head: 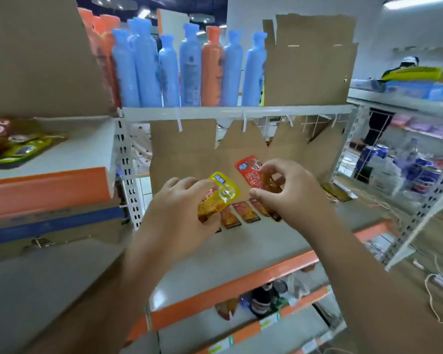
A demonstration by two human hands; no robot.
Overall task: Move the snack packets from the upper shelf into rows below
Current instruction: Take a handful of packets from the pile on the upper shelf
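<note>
Snack packets are in both hands above the grey shelf [241,251]: the left hand [174,210] has its fingers [189,183] clamped on a yellow packet [219,195], and the right hand [289,192] pinches a red packet [251,175] between thumb and fingertips. Just below the fingers, a row of packets [243,213] lies flat on the shelf, before a cardboard sheet [189,154].

Glossy plastic yellow packet [219,194] and red packet [251,175], matt brown cardboard backing [189,149], smooth painted metal shelf [241,249]
</note>
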